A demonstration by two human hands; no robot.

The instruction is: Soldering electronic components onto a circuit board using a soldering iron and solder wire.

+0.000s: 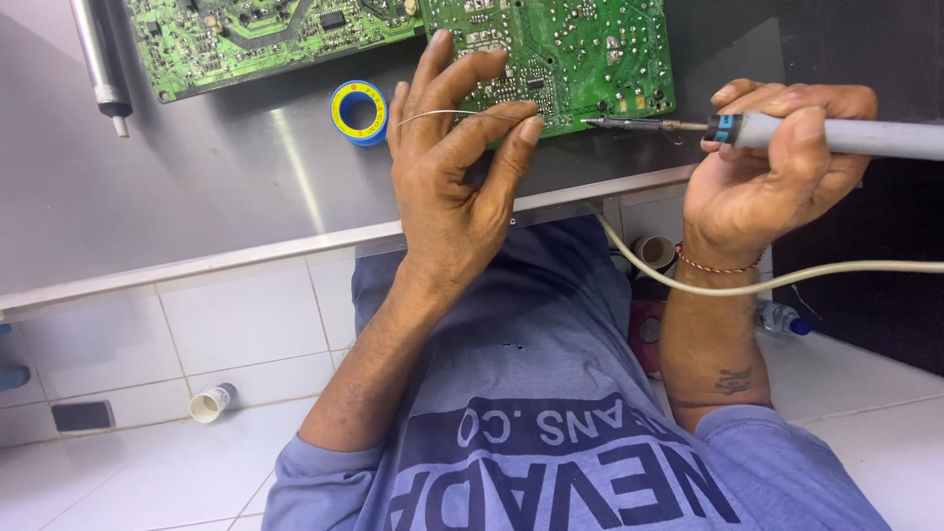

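Two hands work at a green circuit board on a steel bench.
The left hand point(447, 187) pinches a thin solder wire point(462, 115) between thumb and fingers; the right hand point(772, 162) is clamped around a grey soldering iron point(787, 129), its tip touching the circuit board's point(570, 54) edge. A blue-and-yellow spool point(359, 111) lies just beside the left hand, a second board point(246, 39) further off. The bench point(197, 187) is brushed metal; below it lies a white tiled floor point(236, 324).
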